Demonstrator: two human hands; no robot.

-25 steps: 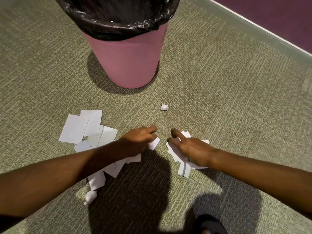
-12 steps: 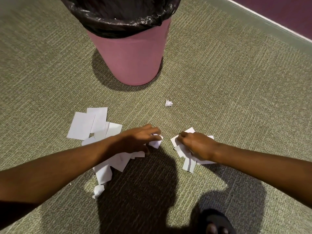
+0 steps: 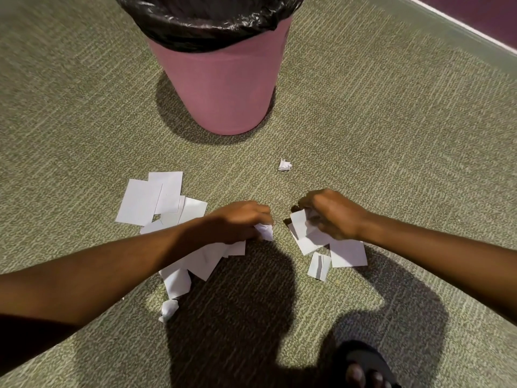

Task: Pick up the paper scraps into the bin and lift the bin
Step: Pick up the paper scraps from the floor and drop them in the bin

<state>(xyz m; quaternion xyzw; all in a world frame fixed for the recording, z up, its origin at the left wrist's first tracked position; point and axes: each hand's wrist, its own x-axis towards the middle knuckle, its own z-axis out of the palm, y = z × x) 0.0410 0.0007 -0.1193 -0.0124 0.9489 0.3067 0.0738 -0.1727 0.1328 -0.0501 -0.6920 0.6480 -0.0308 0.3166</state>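
Pink, black-lined bin [image 3: 223, 88] stood at twelve o'clock on the carpet [image 3: 391, 135]. Left hand [image 3: 237, 222] had its grip closed on a crumpled scrap [image 3: 264, 231]; right hand [image 3: 333, 214] bunched paper scraps [image 3: 305, 233]. Gathering seemed underway; next, carrying handfuls to the bin.

Indoor carpeted room, office or home, cannot tell which. Floor: olive-green low-pile carpet [image 3: 391, 135] with woven fleck. Purple wall [image 3: 492, 15] with white skirting strip [image 3: 458, 26] at upper right. Pink waste bin [image 3: 221, 88] with black liner [image 3: 207, 21] stands on carpet. Sandalled foot [image 3: 363, 368] at bottom edge
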